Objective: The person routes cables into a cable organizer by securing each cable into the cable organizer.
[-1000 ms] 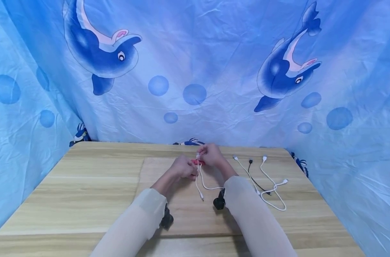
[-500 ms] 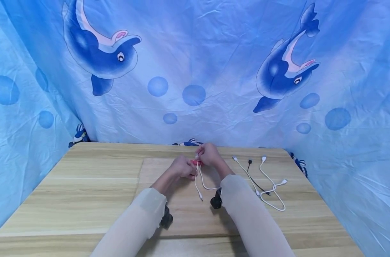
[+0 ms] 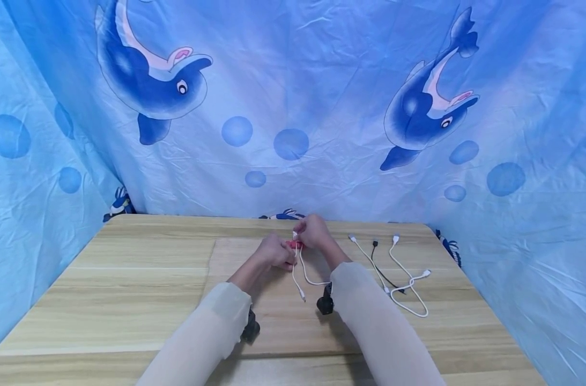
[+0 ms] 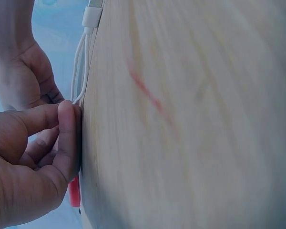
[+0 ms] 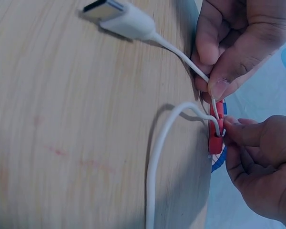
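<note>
A red cable clip [image 3: 295,244] lies near the far edge of the wooden board, with two white charging cables running through or over its slots. My left hand [image 3: 272,252] pinches one thin white cable [image 5: 183,56] just on the near side of the clip. That cable's loose plug [image 5: 128,21] points towards me. On the far side, my right hand [image 3: 314,231] pinches a white connector [image 3: 295,235] above the clip, its fingertips touching or close to the red plastic. The second white cable [image 5: 155,157] loops from the clip under the right wrist.
To the right lie a white cable [image 3: 371,261], a black cable [image 3: 387,276] and a curled white cable [image 3: 420,305]. A thin pale board [image 3: 273,338] sits under the hands on the wooden table [image 3: 128,300]. A blue dolphin curtain [image 3: 293,182] hangs behind.
The right hand and its sleeve have shifted slightly left, and the pinched connector has lowered a little towards the red clip. The left hand keeps its place.
</note>
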The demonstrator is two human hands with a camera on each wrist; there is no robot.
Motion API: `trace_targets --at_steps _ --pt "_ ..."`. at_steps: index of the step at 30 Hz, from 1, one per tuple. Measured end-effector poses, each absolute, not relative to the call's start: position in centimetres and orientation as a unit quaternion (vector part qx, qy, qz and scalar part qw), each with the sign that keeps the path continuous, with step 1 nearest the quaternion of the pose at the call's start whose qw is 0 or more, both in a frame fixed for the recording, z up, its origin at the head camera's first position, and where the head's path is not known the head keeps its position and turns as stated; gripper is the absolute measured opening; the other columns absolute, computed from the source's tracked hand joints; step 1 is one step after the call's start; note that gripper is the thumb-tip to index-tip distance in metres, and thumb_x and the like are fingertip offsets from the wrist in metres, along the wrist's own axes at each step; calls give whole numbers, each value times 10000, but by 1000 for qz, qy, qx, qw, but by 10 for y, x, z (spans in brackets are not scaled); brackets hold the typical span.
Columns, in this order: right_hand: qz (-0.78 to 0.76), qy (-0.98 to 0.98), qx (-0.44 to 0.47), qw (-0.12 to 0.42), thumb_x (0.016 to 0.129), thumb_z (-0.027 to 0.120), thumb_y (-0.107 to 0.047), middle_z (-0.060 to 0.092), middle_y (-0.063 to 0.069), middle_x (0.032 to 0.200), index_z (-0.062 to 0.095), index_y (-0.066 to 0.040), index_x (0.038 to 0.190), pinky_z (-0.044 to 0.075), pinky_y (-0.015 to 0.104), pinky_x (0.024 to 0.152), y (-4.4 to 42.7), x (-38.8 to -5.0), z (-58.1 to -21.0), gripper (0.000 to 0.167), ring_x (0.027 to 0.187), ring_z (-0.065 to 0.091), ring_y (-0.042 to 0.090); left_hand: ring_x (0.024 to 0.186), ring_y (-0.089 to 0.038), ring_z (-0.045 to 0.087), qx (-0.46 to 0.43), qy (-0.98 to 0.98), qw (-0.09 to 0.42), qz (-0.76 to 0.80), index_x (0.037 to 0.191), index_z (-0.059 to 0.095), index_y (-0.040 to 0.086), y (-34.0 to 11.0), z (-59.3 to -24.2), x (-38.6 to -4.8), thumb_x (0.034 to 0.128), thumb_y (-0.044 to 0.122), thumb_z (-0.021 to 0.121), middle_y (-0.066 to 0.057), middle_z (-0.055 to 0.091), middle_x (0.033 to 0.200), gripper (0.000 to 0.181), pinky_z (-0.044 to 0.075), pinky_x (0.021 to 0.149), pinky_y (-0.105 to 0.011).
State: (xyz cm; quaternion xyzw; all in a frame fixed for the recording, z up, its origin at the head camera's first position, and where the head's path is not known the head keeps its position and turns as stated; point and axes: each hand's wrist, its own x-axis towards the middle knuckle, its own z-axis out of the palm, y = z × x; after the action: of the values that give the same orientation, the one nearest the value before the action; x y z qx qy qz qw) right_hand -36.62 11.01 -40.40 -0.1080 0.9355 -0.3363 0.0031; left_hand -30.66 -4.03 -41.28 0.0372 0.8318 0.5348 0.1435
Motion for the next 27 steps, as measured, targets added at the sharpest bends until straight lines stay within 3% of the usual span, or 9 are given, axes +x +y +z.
trace_targets --at_steps 3,18,27 --pt "-339 935 -108 3 806 804 37 767 68 894 789 -31 967 574 278 785 112 -366 -406 175 850 694 189 576 -108 673 36 830 144 537 864 773 -69 -39 -413 -307 832 -104 723 -107 722 737 69 602 617 -247" --pt "-307 943 -126 -15 834 815 -16 780 38 888 813 -32 949 573 278 797 112 -368 -407 116 885 701 185 558 -95 662 37 829 146 538 855 776 -69 -40 -413 -306 829 -100 717 -100 726 700 72 601 621 -241" --pt "-343 932 -115 -16 869 755 -11 775 84 951 798 -22 1005 584 311 802 119 -364 -400 144 922 706 222 549 -85 647 28 830 144 538 839 777 -61 -39 -413 -307 821 -93 724 -70 703 659 65 595 610 -231"
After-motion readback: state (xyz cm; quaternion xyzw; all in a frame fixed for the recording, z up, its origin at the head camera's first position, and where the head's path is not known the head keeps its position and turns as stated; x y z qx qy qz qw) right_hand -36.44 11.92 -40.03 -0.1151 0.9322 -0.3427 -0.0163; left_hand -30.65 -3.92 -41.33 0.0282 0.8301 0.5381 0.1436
